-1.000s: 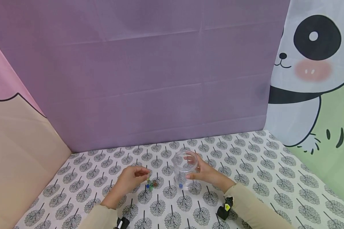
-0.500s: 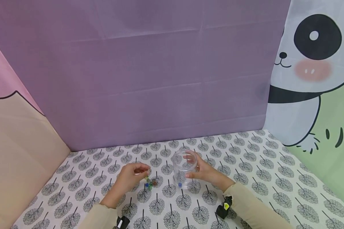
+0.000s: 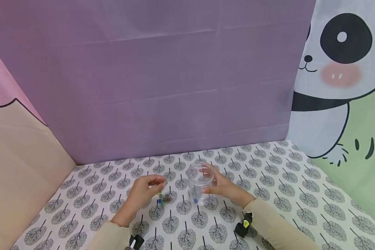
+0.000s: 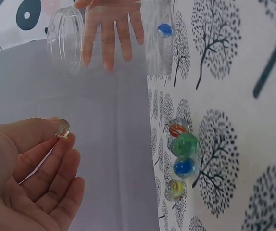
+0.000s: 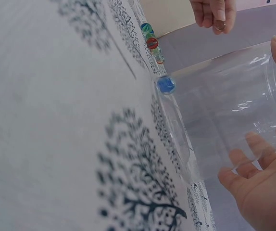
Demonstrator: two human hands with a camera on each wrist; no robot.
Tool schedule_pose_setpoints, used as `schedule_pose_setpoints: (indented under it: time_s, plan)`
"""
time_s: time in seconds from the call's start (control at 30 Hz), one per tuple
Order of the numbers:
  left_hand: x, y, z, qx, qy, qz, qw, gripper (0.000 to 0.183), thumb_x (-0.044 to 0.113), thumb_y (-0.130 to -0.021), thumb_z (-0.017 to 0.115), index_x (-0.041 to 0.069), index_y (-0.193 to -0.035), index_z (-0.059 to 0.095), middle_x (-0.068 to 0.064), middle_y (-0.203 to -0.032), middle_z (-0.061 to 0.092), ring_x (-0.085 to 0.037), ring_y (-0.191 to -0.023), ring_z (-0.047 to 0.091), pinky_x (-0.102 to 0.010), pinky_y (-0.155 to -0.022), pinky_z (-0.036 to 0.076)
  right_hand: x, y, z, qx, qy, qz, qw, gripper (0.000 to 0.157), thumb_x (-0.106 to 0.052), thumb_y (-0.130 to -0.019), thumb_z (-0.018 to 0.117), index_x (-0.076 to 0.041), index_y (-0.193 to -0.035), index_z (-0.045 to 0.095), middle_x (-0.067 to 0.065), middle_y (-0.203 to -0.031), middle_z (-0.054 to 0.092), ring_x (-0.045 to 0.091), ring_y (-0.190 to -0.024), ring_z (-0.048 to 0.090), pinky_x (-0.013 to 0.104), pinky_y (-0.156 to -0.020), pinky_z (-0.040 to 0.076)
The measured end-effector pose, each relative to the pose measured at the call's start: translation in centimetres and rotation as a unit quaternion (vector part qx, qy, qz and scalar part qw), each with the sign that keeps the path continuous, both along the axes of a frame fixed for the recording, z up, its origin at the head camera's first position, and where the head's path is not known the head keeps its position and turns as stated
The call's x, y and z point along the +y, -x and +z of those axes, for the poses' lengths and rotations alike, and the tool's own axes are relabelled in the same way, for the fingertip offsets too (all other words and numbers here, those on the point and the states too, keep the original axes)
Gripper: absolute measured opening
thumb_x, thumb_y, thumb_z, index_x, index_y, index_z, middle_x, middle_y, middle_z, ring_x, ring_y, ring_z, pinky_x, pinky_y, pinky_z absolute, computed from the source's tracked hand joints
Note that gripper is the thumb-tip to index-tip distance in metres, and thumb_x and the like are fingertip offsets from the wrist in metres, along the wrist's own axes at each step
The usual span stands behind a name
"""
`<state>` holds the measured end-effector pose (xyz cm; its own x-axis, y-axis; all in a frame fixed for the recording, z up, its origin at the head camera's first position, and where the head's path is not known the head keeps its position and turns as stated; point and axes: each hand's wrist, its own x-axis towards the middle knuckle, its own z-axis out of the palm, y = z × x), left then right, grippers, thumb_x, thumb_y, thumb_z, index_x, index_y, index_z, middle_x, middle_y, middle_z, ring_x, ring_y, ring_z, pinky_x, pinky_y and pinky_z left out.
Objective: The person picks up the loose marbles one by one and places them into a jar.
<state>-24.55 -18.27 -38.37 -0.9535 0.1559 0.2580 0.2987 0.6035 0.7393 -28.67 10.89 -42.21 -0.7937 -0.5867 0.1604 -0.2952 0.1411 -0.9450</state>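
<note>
My left hand (image 3: 142, 194) pinches a clear glass marble (image 4: 62, 128) between thumb and index finger, raised above the cloth. Around the right side of a clear, lidless jar (image 3: 194, 184), my right hand (image 3: 223, 189) curves its thumb and fingers. The jar stands upright, and one blue marble (image 5: 166, 84) lies at its bottom. Just below my left hand, several loose marbles sit in a cluster; among them are a green marble (image 4: 184, 144), a blue-cored marble (image 4: 183, 166) and a yellow-streaked marble (image 4: 175, 189).
A white cloth with tree prints (image 3: 187, 225) covers the table. Behind it hangs a purple curtain (image 3: 168, 86). A panda-print panel (image 3: 325, 125) borders the right side, and a beige panel (image 3: 22, 166) the left.
My left hand, with the marble, has lifted slightly off the cluster and shifted a little to the right toward the jar. The right hand and jar stay in place.
</note>
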Motion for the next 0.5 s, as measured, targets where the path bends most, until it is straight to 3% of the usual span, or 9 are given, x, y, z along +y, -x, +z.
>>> schedule_pose_setpoints:
  time_s: [0.23, 0.5]
  plan:
    - [0.8, -0.3, 0.8, 0.002, 0.003, 0.002, 1.0000, 0.016, 0.014, -0.085, 0.069, 0.012, -0.100, 0.071, -0.002, -0.102, 0.071, -0.024, -0.099, 0.064, -0.040, -0.084, 0.052, 0.0, 0.2, 0.1, 0.004, -0.001, 0.002, 1.000, 0.092, -0.025, -0.081, 0.074, -0.021, -0.150, 0.012, 0.015, -0.152, 0.024, 0.036, -0.139, 0.023, 0.057, -0.110, 0.019]
    - [1.8, -0.2, 1.0, -0.001, -0.011, 0.001, 0.9999, 0.017, 0.014, -0.083, 0.071, 0.012, -0.100, 0.071, 0.000, -0.100, 0.071, -0.024, -0.099, 0.065, -0.041, -0.087, 0.051, -0.1, 0.2, 0.0, -0.002, 0.004, 0.005, 1.000, 0.093, -0.022, -0.081, 0.074, -0.018, -0.150, 0.011, 0.017, -0.152, 0.024, 0.039, -0.138, 0.022, 0.055, -0.110, 0.019]
